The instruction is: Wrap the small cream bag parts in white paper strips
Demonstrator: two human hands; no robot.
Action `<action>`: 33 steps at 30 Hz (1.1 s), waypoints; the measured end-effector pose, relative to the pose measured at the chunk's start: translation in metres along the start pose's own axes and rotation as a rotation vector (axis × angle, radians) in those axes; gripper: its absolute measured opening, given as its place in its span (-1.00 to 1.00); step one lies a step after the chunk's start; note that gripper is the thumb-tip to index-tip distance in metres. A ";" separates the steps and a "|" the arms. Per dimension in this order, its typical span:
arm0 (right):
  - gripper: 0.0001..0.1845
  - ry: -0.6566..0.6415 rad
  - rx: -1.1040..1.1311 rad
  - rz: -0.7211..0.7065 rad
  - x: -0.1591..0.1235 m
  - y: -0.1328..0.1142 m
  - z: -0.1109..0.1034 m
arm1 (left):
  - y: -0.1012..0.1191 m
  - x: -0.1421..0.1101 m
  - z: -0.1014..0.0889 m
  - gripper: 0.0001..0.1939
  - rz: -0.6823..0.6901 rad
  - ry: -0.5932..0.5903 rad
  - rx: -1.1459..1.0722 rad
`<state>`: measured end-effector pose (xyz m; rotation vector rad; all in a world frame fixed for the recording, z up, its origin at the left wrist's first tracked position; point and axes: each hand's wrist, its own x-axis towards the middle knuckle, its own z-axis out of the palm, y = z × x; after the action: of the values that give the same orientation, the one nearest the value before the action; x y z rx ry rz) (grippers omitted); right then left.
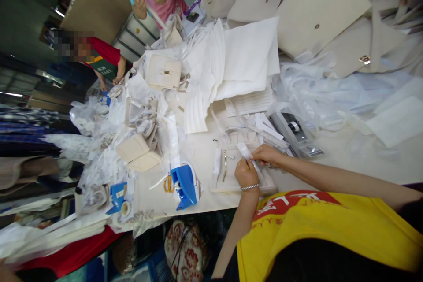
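Observation:
A cream handbag point(234, 185) lies flat before me at the table's front edge, a gold zipper point(225, 165) showing on it. My left hand point(246, 173), with a braided bracelet at the wrist, is closed over the bag on a whitish wrapped strip point(243, 150). Just beside it, my right hand point(265, 154) pinches at the same strip; its fingertips almost meet the left hand. Whether the strip is the bag's strap in wrapping, I cannot tell. White wrapping point(217, 161) covers part of the bag's left side.
Left of the bag are a blue tape dispenser point(183, 186) and orange-handled scissors point(169, 183). White foam sheets point(246, 59) are piled behind. Clear packets point(294, 132) lie right of my hands. Finished-looking cream bags point(164, 72) and plastic wrap crowd the far table, where two people work.

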<state>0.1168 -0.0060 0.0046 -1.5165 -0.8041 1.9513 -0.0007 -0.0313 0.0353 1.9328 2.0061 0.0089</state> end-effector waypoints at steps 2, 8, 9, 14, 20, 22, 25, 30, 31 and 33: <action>-0.74 0.032 -0.038 0.008 -0.001 -0.003 0.003 | -0.001 -0.001 0.002 -0.71 0.041 0.069 0.021; -0.76 0.092 -0.146 0.048 -0.001 -0.010 0.012 | -0.003 -0.006 0.010 -0.78 0.186 0.209 0.202; -0.75 0.094 -0.155 0.052 -0.001 -0.011 0.013 | -0.003 -0.007 0.012 -0.80 0.204 0.209 0.227; -0.73 0.116 -0.242 0.039 -0.002 -0.009 0.013 | -0.001 -0.009 0.017 -0.79 0.268 0.150 0.296; -0.67 0.055 -0.418 -0.050 -0.004 -0.009 0.010 | 0.005 -0.011 0.017 -0.70 0.292 0.037 0.339; -0.65 0.031 -0.467 -0.112 -0.003 -0.009 0.008 | 0.008 -0.011 0.016 -0.68 0.272 0.015 0.357; -0.68 -0.032 -0.505 -0.195 -0.003 -0.007 0.004 | 0.013 -0.010 0.017 -0.69 0.268 -0.042 0.368; -0.73 -0.150 -0.458 -0.208 -0.004 0.002 -0.002 | 0.017 -0.010 0.018 -0.64 0.273 -0.114 0.401; -0.71 -0.161 -0.439 -0.205 -0.004 0.003 -0.002 | 0.017 -0.010 0.019 -0.63 0.278 -0.120 0.408; -0.64 -0.171 -0.405 -0.213 -0.005 0.006 -0.003 | 0.019 -0.010 0.021 -0.59 0.295 -0.117 0.428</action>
<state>0.1200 -0.0130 0.0030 -1.4171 -1.4442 1.8501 0.0225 -0.0445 0.0228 2.4114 1.7320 -0.4840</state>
